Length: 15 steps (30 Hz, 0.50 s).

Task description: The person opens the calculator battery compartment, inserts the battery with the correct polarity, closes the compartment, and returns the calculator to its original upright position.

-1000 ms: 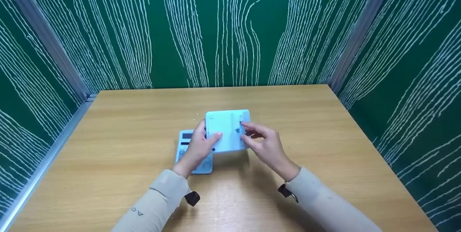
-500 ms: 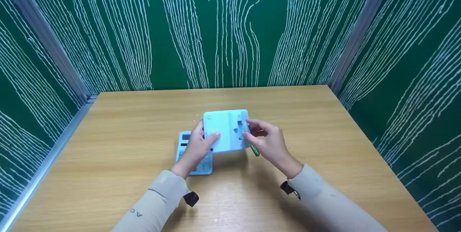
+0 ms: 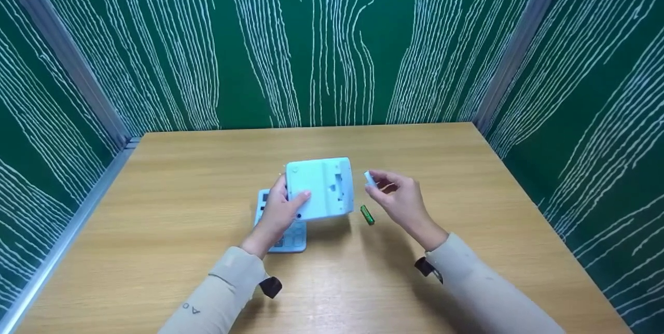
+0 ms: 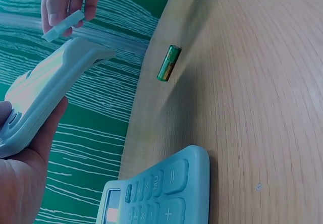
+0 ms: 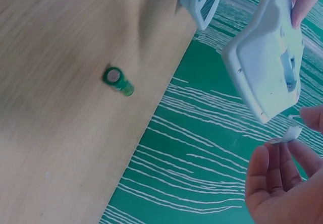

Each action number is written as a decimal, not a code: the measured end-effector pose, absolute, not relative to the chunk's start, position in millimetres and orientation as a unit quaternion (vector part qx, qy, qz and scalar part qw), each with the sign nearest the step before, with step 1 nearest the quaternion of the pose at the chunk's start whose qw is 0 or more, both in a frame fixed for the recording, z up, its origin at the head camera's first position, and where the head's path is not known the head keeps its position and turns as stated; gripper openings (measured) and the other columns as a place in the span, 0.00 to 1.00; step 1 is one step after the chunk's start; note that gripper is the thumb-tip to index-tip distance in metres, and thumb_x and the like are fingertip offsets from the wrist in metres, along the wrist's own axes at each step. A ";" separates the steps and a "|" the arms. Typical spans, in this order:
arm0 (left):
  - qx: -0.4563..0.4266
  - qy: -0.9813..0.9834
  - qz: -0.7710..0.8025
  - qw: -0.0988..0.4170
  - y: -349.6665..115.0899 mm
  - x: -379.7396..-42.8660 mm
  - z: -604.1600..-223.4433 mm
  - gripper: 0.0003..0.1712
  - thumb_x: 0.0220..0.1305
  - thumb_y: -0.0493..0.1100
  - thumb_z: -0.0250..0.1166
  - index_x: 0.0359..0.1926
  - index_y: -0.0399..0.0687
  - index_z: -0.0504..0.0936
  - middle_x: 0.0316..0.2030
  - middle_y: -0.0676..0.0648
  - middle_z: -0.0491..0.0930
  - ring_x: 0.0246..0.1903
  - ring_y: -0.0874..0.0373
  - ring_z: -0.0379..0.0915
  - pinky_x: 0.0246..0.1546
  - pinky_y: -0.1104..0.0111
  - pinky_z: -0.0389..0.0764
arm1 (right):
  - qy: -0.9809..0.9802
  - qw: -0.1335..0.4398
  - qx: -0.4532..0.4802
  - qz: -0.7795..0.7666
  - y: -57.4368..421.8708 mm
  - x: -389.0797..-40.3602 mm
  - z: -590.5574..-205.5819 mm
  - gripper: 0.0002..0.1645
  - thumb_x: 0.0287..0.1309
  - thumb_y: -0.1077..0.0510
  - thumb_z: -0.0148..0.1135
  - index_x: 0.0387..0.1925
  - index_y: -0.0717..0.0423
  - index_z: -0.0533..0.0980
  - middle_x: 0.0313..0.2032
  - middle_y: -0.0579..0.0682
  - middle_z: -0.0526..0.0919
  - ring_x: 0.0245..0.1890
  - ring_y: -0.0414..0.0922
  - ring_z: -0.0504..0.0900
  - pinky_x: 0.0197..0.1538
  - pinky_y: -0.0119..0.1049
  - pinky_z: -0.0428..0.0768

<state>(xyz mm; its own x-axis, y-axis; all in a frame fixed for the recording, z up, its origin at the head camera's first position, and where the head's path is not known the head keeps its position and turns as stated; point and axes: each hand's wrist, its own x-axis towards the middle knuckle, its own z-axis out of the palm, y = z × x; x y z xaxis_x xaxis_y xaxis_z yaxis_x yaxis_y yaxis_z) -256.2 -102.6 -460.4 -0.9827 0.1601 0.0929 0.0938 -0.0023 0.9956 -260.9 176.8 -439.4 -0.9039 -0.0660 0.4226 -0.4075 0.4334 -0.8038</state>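
My left hand (image 3: 280, 212) grips a light blue calculator (image 3: 314, 189) turned back side up, thumb across its back. The battery compartment (image 3: 338, 187) near its right edge is uncovered, and no battery shows inside. To the right of it, my right hand (image 3: 402, 196) pinches the small light blue battery cover (image 3: 369, 178) between thumb and fingers, apart from the calculator. On the table below, between the hands, lies a green battery (image 3: 367, 214); it also shows in the left wrist view as a green cylinder (image 4: 169, 62).
A second light blue calculator (image 3: 293, 238) lies keys up on the wooden table (image 3: 207, 168), partly hidden under my left hand and the held one. Green walls (image 3: 446, 38) with white wavy lines enclose the table's back and sides.
The battery cover has come off the calculator in my right hand, which has moved right. The green battery has come into view on the table. The held calculator has shifted slightly left.
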 end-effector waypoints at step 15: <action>0.083 0.718 0.690 0.018 -105.5 -257.2 -462.7 0.34 0.81 0.40 0.61 0.81 0.44 0.61 0.74 0.40 0.76 0.68 0.46 0.80 0.68 0.52 0.83 | -0.866 0.124 0.083 0.478 199.6 -278.7 -448.2 0.19 0.65 0.65 0.74 0.56 0.68 0.86 0.44 0.63 0.90 0.41 0.51 0.86 0.38 0.21 0.82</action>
